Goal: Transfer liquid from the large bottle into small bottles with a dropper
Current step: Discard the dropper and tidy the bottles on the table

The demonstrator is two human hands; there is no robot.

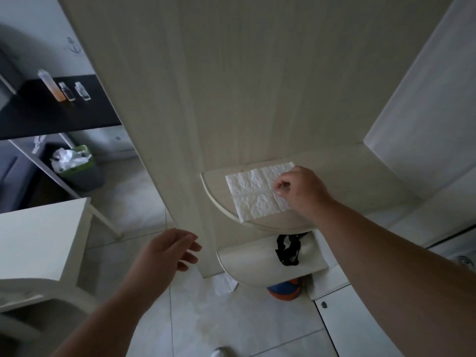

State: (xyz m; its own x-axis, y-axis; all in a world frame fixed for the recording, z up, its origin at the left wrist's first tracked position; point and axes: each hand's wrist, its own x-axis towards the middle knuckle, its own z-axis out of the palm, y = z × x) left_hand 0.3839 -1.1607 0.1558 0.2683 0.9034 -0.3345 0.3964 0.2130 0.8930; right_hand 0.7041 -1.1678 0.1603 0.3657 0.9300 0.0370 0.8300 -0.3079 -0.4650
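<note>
At about ten o'clock in the view, on a black surface (51,117), stands the large bottle (49,85): tall, clear, slim, with amber liquid in its lower part and a pale cap. Just beside it, toward three o'clock, stand two small bottles (70,91), clear glass, well apart from both hands. Their contents are too small to make out, and no dropper can be told.

The right hand (298,188) reaches to a rounded pale shelf (342,176) and pinches the edge of a white paper towel (255,191) lying flat there; the hand covers the towel's three-o'clock edge. The left hand (167,253) hangs free near seven o'clock, fingers relaxed, holding nothing.
</note>
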